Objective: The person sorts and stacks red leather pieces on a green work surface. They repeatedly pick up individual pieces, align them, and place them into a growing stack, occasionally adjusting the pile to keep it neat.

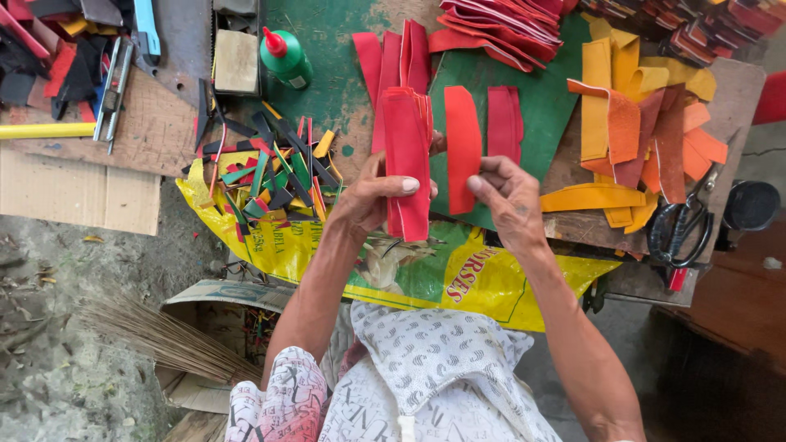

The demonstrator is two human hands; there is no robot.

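Observation:
My left hand (372, 196) grips a stack of red fabric strips (408, 155), thumb pressed across its front, held upright over the table's near edge. My right hand (509, 196) pinches the lower end of a single red strip (463, 147) just to the right of the stack. More red strips (504, 121) lie on a green sheet (548, 98) behind it, and others (393, 57) lie further back.
Yellow and orange strips (630, 131) lie at the right, with black scissors (681, 225) beside them. Mixed offcuts (270, 176) are piled at the left on a yellow sack (442, 278). A green glue bottle (285, 57), wooden block (236, 61) and tools sit at the back. A broom (164, 336) lies below.

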